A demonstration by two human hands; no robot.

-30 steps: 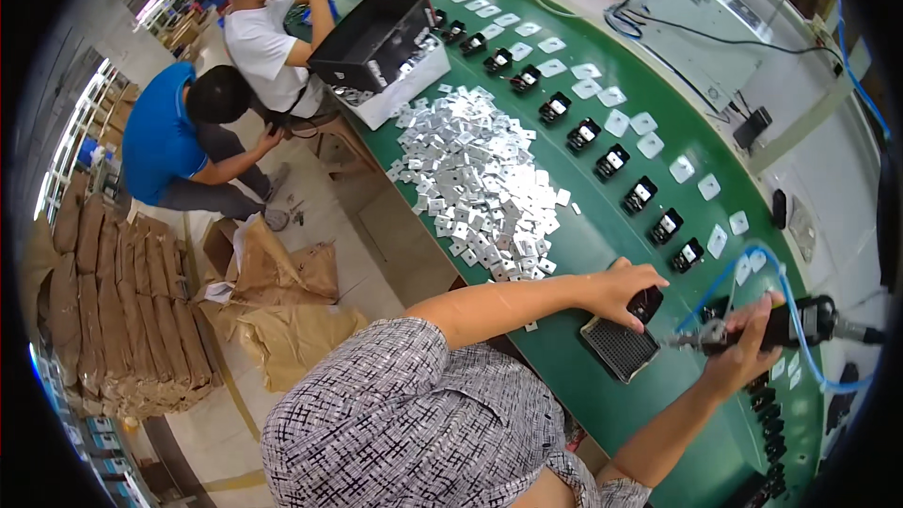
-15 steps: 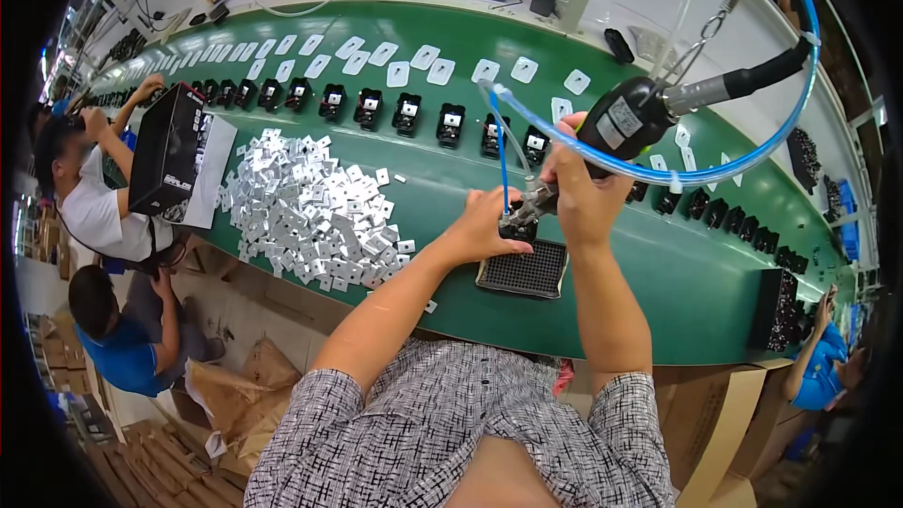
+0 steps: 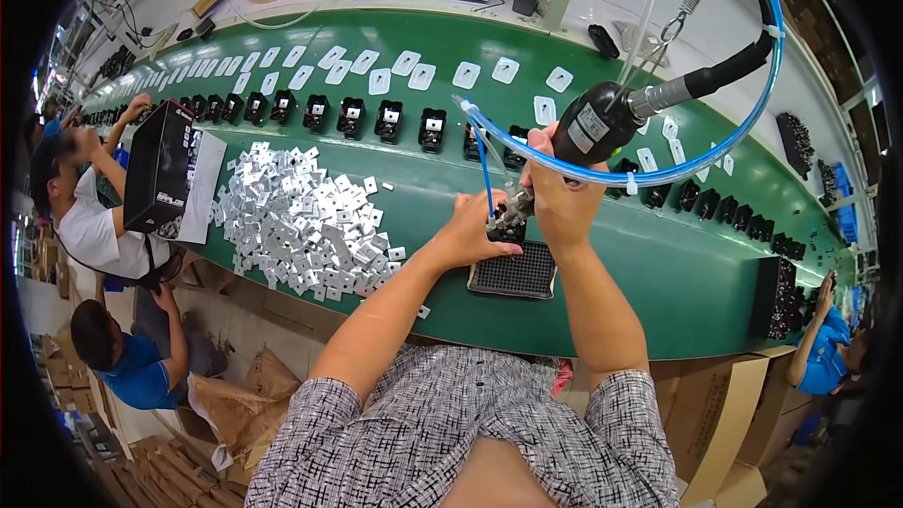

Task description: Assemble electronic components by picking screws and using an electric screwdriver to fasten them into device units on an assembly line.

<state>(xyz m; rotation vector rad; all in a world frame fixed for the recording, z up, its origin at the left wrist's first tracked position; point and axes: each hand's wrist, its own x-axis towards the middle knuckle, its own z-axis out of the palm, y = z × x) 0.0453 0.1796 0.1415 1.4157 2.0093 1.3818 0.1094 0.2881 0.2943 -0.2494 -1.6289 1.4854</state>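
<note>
My right hand [image 3: 564, 202] is wrapped round a black power screwdriver [image 3: 595, 120], which tilts down to the left. Its metal nose [image 3: 514, 209] meets a small black housing [image 3: 509, 232], and the exact contact is hidden. My left hand [image 3: 472, 230] grips that housing from the left, with the thumb along its near side. Just under the housing lies a dark grid tray [image 3: 514, 273] full of small holes. A blue air hose [image 3: 658, 179] loops round the screwdriver, and a thin blue tube runs to its nose.
Left of my hands lies a heap of silver metal plates [image 3: 301, 221] on the green table [image 3: 423, 306]. Behind stand rows of black housings [image 3: 387, 119] and white flat pieces [image 3: 406, 63]. A black box [image 3: 162, 169] is at left. Co-workers sit at both ends.
The whole view has shifted slightly, so the table's things appear a little further left. Both hands keep their hold, with the screwdriver nose still at the black housing.
</note>
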